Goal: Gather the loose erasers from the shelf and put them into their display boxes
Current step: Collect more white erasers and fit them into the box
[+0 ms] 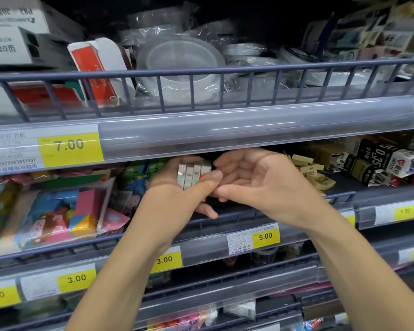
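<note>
My left hand grips a row of four erasers, thumb across them, just under the 7.00 tag. My right hand is cupped, palm up, fingertips touching the erasers. Loose tan erasers lie right of it.

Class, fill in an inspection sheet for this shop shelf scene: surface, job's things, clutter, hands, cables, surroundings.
Surface: grey wire-fronted middle shelf.
Job's things: row of small white wrapped erasers gripped in the left hand; loose beige erasers piled on the shelf to the right.
Clutter: colourful packets in clear bags at left; black and white small boxes at right.
Hands: left hand holds the eraser row; right hand open, palm up, fingertips beside the row.
Cables: nothing seen.
Surroundings: clear tape rolls on the shelf above; yellow price labels on the shelf edges.
</note>
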`<state>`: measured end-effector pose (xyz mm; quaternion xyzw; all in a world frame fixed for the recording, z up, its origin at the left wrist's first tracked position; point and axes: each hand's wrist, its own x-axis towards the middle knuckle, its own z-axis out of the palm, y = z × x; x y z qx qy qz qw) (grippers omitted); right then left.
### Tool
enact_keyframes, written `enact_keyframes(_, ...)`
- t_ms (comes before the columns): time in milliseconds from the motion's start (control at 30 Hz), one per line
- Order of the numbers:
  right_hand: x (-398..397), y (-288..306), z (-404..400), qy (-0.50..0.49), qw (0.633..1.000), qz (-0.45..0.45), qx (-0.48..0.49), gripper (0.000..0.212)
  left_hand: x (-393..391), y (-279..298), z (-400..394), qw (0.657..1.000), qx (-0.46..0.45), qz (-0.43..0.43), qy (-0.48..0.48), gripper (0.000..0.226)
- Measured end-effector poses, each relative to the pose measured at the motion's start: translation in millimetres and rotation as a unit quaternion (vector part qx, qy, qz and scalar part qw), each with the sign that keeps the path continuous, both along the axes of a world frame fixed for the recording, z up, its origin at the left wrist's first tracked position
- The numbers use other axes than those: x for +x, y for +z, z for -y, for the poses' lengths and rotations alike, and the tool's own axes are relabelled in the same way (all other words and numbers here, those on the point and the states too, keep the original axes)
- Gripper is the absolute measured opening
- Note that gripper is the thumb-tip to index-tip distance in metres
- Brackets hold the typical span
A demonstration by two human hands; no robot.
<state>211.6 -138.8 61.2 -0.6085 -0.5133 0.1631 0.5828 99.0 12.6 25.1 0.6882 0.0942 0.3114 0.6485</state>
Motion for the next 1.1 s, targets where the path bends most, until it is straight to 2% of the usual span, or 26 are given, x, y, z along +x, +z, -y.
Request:
enact_keyframes(100,23.2,5.1,15.1,-0.11,0.989,0.081,-0.052,0.021,1.0,0.0,-0.2,1.0,-0.004,-0.008,-0.001,0.032)
enact_keyframes(167,44.2,6.0,26.2,-0.204,0.96,0.141,-0.132,0.018,2.3,-0.9,-0.3,1.0,0.0,-0.013,0.006,0.032)
enact_keyframes(233,60.8,4.5,34.8,-0.24,0.925,0.191,-0.224,0.02,2.9,-1.2,-1.6,1.0,0.0,-0.014,0.01,0.03)
enact_keyframes(367,72.2,1.3,38.8,-0.197,0.874,0.264,-0.358,0.021,5.8,0.0,-0.2,1.0,-0.001,-0.015,0.01,0.027)
enact_keyframes(500,75.5,3.2,40.5,-0.188,0.867,0.28,-0.368,0.022,7.4,0.3,0.1,1.0,-0.01,-0.022,0.006,0.027)
enact_keyframes(600,78.5,4.5,39.7,-0.146,0.858,0.288,-0.4,0.021,6.9,-0.8,-0.5,1.0,-0.013,-0.028,-0.006,0.023)
enact_keyframes(700,78.5,9.9,32.6,-0.133,0.839,0.29,-0.441,0.03,7.6,0.5,0.3,0.999,-0.013,-0.042,-0.009,0.029)
enact_keyframes(867,78.9,8.9,23.4,-0.133,0.808,0.338,-0.463,0.03,7.9,4.2,1.6,0.998,-0.011,-0.064,-0.003,0.04)
enact_keyframes(967,78.7,9.5,24.0,-0.128,0.811,0.346,-0.454,0.03,6.3,4.6,0.0,0.997,-0.004,-0.076,0.0,0.052)
enact_keyframes(1100,73.9,10.7,32.3,-0.135,0.896,0.292,-0.307,0.025,4.9,3.7,-2.9,0.996,0.012,-0.087,0.0,0.056)
